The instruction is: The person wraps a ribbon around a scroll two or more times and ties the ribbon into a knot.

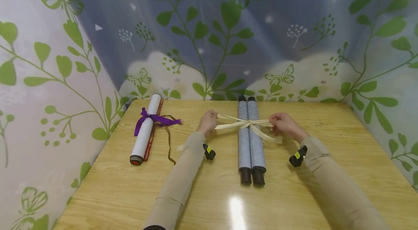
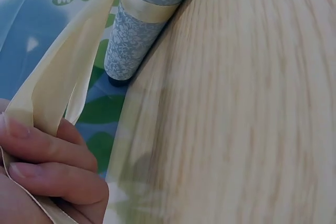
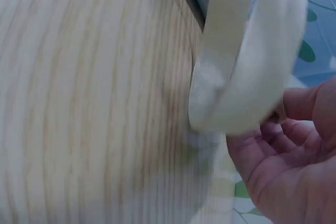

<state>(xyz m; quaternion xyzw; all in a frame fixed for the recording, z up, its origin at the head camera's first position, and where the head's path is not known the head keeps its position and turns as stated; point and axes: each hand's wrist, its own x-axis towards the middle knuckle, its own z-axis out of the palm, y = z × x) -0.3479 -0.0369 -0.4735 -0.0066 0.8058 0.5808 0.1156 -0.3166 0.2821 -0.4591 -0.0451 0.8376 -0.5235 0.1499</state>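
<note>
Two grey-blue patterned scrolls with dark end knobs lie side by side on the table. A cream ribbon is wrapped round them and crosses in a knot on top. My left hand pinches ribbon strands left of the scrolls; in the left wrist view its curled fingers hold the cream band. To the right, my right hand pinches the strands on its side, pulled out nearly level. A loose ribbon tail droops below it, and in the right wrist view a ribbon loop hides part of the fingertips.
At the left of the wooden table lies a white scroll tied with a purple ribbon. A red patterned piece lies against it, with a thin brown cord trailing. A leaf-patterned curtain stands behind.
</note>
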